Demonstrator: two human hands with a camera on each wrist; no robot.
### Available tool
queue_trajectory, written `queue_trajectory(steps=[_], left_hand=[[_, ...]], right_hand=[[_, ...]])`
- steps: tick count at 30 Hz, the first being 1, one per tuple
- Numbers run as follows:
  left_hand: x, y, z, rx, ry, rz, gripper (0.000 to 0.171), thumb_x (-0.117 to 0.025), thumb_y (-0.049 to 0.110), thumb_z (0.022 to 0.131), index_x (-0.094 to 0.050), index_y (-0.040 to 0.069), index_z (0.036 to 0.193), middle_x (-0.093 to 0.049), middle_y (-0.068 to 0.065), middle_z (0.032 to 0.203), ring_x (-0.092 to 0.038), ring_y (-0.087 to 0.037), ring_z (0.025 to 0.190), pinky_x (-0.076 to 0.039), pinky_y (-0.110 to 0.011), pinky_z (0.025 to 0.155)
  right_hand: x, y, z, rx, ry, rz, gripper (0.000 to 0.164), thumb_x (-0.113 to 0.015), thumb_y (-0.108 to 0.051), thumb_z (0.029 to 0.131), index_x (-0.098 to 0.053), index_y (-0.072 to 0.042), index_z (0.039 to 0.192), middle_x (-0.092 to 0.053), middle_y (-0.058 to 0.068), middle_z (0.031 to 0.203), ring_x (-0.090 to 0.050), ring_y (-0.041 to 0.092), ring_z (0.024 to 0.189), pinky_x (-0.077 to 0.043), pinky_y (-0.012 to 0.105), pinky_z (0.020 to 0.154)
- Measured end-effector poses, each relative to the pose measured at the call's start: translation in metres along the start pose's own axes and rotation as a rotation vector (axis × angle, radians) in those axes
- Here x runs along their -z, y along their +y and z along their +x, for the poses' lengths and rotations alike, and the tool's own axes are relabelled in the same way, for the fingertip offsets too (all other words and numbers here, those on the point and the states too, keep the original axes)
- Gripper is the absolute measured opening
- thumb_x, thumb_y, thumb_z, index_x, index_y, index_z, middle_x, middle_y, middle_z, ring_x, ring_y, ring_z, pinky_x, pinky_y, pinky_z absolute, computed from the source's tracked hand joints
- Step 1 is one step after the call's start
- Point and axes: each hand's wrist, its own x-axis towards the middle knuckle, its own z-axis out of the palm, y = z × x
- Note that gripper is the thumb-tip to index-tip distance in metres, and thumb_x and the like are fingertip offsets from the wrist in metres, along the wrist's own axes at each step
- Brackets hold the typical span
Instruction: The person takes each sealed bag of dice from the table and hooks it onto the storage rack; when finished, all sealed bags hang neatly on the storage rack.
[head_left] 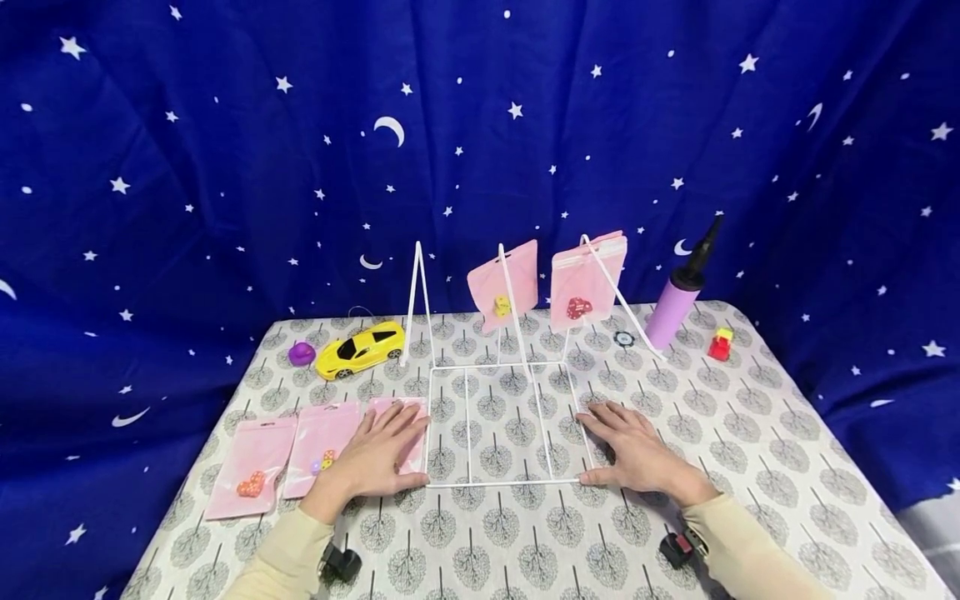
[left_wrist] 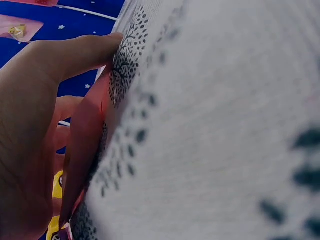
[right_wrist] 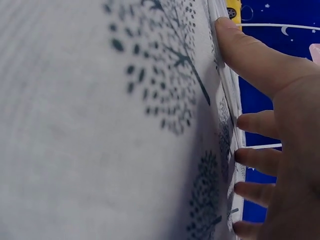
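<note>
A white wire rack (head_left: 502, 482) stands on the table between the two hands. My left hand (head_left: 378, 454) lies with fingers spread at the rack's left side, over a pink zip bag (head_left: 414, 454); the left wrist view shows that bag (left_wrist: 90, 130) beneath the palm. On the opposite side, my right hand (head_left: 633, 450) rests on the cloth, fingers apart, fingertips and thumb next to the base wire. Two more pink bags, one with orange dice (head_left: 251, 484) and one with mixed dice (head_left: 327, 459), lie farther left. From the rack's arms hang pink bags with yellow dice (head_left: 502, 306) and red dice (head_left: 579, 308).
Behind the left hand are a yellow toy car (head_left: 360, 350) and a small purple toy (head_left: 302, 354). A purple hand pump (head_left: 672, 310) stands at the back right, near a red and yellow toy (head_left: 721, 343) and a small dark round piece (head_left: 624, 339). A blue curtain (head_left: 480, 167) hangs behind.
</note>
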Motion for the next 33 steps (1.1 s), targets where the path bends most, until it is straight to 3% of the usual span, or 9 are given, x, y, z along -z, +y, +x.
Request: queue_trajectory(steps=[6,17,25,30,33], left_hand=[[0.000,0.000,-0.001,0.002,0.011,-0.003,0.092,-0.053,0.076,0.080,-0.030,0.026,0.154,-0.021,-0.006,0.162,-0.017,-0.034,0.149,-0.010,-0.066,0.117],[0.008,-0.003,-0.004,-0.019,0.082,-0.038,0.092,-0.058,0.073,0.080,-0.033,0.021,0.153,-0.023,-0.008,0.162,-0.022,-0.037,0.147,-0.018,-0.063,0.117],[0.019,-0.011,-0.018,0.059,0.176,-0.142,0.097,-0.069,0.062,0.079,-0.026,0.021,0.155,-0.022,-0.007,0.162,-0.029,-0.037,0.144,-0.027,-0.061,0.114],[0.020,-0.019,-0.031,0.095,0.241,-0.227,0.102,-0.078,0.052,0.075,-0.026,0.012,0.154,-0.028,-0.015,0.158,-0.032,-0.040,0.142,-0.029,-0.062,0.113],[0.019,-0.022,-0.039,0.160,0.269,-0.263,0.103,-0.080,0.049,0.075,-0.028,0.007,0.153,-0.033,-0.019,0.155,-0.034,-0.041,0.140,-0.029,-0.061,0.113]], right_hand=[[0.002,-0.002,0.000,-0.072,-0.046,0.001,0.100,-0.069,-0.074,0.068,-0.042,-0.022,0.149,-0.030,0.016,0.158,-0.024,0.048,0.142,-0.013,0.081,0.104],[0.003,-0.002,-0.001,-0.071,-0.058,0.005,0.098,-0.068,-0.073,0.070,-0.041,-0.023,0.149,-0.029,0.016,0.158,-0.023,0.048,0.143,-0.014,0.082,0.103],[0.000,-0.001,-0.003,-0.072,-0.054,-0.002,0.098,-0.067,-0.074,0.071,-0.041,-0.022,0.149,-0.030,0.015,0.158,-0.024,0.048,0.142,-0.015,0.082,0.103],[0.000,-0.001,-0.002,-0.074,-0.056,-0.010,0.098,-0.067,-0.074,0.070,-0.041,-0.022,0.149,-0.030,0.015,0.158,-0.024,0.047,0.142,-0.015,0.081,0.103],[0.000,-0.001,-0.002,-0.073,-0.055,-0.009,0.098,-0.067,-0.074,0.070,-0.041,-0.022,0.149,-0.030,0.015,0.158,-0.024,0.047,0.142,-0.015,0.081,0.103]])
